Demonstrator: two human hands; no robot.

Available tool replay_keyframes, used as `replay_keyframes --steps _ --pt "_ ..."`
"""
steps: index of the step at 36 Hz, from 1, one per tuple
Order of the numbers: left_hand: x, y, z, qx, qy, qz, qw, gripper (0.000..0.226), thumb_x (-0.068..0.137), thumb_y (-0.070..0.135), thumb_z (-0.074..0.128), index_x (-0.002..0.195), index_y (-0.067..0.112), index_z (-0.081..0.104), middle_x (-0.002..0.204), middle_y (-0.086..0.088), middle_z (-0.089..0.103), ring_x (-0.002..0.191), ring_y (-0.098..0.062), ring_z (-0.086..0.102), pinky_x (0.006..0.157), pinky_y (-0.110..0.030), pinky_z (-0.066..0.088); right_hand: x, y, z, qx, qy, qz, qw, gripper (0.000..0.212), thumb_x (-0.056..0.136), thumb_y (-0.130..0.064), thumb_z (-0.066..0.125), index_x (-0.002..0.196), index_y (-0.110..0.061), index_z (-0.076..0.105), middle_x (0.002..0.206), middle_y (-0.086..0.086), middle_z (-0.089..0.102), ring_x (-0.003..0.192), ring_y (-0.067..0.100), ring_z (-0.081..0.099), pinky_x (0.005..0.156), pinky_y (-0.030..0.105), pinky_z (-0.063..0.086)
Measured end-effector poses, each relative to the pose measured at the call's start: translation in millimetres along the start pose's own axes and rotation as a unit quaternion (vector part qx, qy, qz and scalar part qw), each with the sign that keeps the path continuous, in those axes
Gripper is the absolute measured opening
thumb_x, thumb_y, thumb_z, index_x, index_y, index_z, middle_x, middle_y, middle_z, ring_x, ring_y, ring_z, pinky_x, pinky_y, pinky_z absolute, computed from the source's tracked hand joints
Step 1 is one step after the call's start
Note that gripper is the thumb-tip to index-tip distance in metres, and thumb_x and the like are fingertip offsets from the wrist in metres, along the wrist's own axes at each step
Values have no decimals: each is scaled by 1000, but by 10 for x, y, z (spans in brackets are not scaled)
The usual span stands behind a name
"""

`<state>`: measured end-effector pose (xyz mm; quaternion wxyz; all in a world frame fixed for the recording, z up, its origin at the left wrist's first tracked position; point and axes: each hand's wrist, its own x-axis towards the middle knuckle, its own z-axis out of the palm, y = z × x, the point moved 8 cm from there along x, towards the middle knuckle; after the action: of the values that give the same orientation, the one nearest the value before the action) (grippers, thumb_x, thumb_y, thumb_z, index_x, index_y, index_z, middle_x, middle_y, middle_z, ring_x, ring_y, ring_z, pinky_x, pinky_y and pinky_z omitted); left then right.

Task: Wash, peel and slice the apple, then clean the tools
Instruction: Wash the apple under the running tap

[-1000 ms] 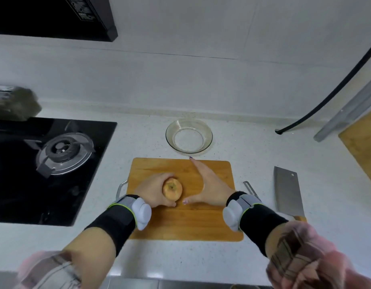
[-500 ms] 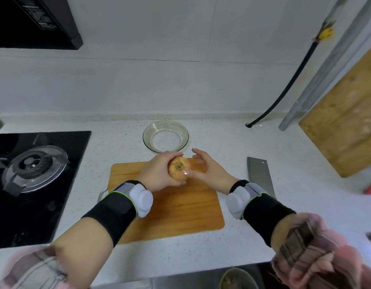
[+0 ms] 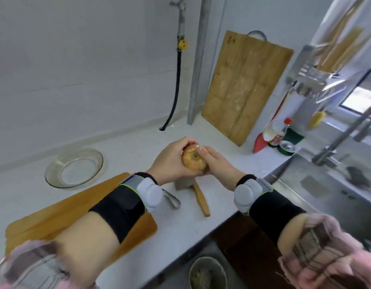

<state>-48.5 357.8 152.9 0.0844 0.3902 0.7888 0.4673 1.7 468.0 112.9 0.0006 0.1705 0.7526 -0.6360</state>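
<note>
A yellow-red apple [image 3: 193,159] is held in the air above the counter, between both hands. My left hand [image 3: 171,161] grips it from the left with fingers curled over the top. My right hand [image 3: 219,163] holds it from the right, thumb across the front. Below them on the counter lies a cleaver [image 3: 185,183] with a wooden handle [image 3: 200,200], its blade mostly hidden by my hands. A metal peeler [image 3: 172,200] lies beside it. The wooden cutting board [image 3: 61,213] lies at lower left, partly under my left forearm.
A glass bowl [image 3: 74,167] stands on the counter at left. A steel sink [image 3: 326,188] with a tap [image 3: 345,138] is at right. A second wooden board [image 3: 246,86] leans on the wall; bottles [image 3: 279,135] stand beside it. A bin [image 3: 207,273] sits below the counter edge.
Both hands lifted the apple off the cutting board and carried it right, toward the sink. The view turned right: the stove left the frame, the sink and leaning board came in.
</note>
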Motion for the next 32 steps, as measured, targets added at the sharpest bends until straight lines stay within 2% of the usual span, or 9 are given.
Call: replay_keyframes --steps 5,12,15,17,20,23,26,30,32 --pt "400 473 740 -30 -56 39 997 73 53 23 92 116 23 57 105 10 64 93 1 57 80 -16 49 -237 240 -882 55 61 36 996 46 99 -45 50 126 -8 58 120 19 65 106 32 66 85 44 57" --pt "890 1091 1978 -78 -132 52 987 75 60 24 90 125 26 53 112 14 61 98 4 57 82 -13 49 -566 688 -2199 178 153 78 969 40 99 -42 52 118 -7 60 106 17 69 76 18 69 57 27 54" --pt "1054 1307 2510 -115 -143 41 982 75 60 25 90 124 32 50 113 20 57 99 13 52 79 -7 46 -669 874 -2741 198 176 93 960 44 97 -44 54 118 -6 62 108 18 70 87 27 71 68 36 59" --pt "1162 1416 2860 -127 -142 41 981 73 60 21 90 121 32 51 113 19 57 99 14 52 78 -5 43 -716 1039 -3097 175 192 107 960 44 95 -48 55 112 -8 66 106 16 72 89 29 71 70 38 59" --pt "1367 1517 3400 -152 -146 23 977 73 59 23 90 121 31 53 114 16 60 101 6 56 79 -10 47 -775 1274 -3627 150 207 123 959 49 94 -53 54 103 -7 68 93 19 70 70 29 66 52 30 51" --pt "1552 1543 3905 -178 -156 -10 971 72 61 20 89 122 31 53 112 14 61 98 6 59 78 -15 52 -798 1526 -4082 128 199 146 961 62 93 -64 45 97 -7 68 88 25 67 68 31 61 54 29 46" --pt "1689 1549 4315 -221 -161 -48 961 67 64 16 88 120 28 54 111 10 62 99 -2 61 81 -18 53 -733 1827 -4572 86 213 184 956 71 94 -69 36 95 -6 69 73 15 67 52 21 61 45 25 45" --pt "1854 1459 4713 -252 -162 -94 949 59 69 16 85 119 27 54 113 10 58 102 -6 59 84 -17 52 -609 2089 -5156 0 252 182 951 42 101 -42 48 78 -8 58 54 6 54 34 12 50 36 20 41" --pt "1972 1360 4946 -296 -161 -136 932 57 71 14 83 119 28 54 116 4 56 107 -15 59 90 -34 55 -474 2229 -5467 -55 255 184 947 27 101 -28 52 82 -10 56 60 4 55 38 13 50 41 23 43"
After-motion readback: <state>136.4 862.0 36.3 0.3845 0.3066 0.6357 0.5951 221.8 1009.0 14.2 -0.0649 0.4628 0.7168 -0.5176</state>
